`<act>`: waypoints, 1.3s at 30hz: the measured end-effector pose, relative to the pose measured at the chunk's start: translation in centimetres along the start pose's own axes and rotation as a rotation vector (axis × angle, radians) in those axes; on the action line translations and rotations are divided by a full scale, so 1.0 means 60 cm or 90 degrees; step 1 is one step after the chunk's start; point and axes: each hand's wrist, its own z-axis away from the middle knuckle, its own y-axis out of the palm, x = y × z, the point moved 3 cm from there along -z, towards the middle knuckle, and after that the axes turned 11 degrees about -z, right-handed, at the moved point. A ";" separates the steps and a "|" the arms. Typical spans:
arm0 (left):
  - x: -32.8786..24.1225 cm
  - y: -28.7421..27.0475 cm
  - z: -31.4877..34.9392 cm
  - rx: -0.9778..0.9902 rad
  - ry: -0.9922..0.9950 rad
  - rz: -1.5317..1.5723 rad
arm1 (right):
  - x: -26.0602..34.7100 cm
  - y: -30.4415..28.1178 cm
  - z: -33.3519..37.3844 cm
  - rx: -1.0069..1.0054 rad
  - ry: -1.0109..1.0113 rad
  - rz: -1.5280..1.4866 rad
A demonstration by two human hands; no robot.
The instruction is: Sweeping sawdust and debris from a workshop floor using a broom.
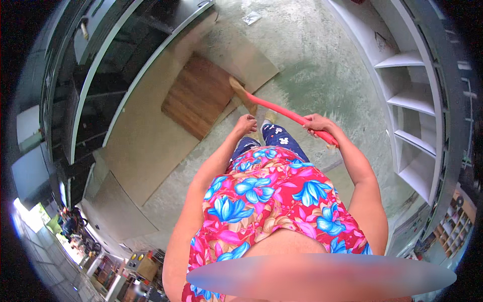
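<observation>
My right hand [317, 124] is wrapped round the red handle of a broom [282, 110], near its upper end. The broom slants down and away to the left. Its brown, flared head [241, 93] is low by the right corner of a dark brown wood-grain board [198, 95]. My left hand [246, 124] is held in front of me, below the broom head in the picture and apart from the handle. Its fingers are curled in, and I see nothing in them.
Large tan sheets [151, 136] lie on the worn concrete floor [307, 50] under the brown board. Dark shelving [113, 75] runs along the left; a white unit with compartments [412, 98] stands on the right. A small pale scrap [251, 18] lies far ahead. Boxes and clutter [143, 267] are at lower left.
</observation>
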 end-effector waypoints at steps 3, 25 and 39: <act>-0.028 0.017 -0.006 0.008 0.012 -0.019 | 0.008 -0.064 -0.067 -0.057 -0.007 0.092; 0.102 -0.028 -0.066 -0.101 0.039 0.065 | -0.267 -0.015 0.064 -0.586 -0.023 -0.075; 0.086 -0.016 -0.094 -0.115 0.067 -0.052 | -0.062 0.022 -0.166 -0.139 -0.164 -0.415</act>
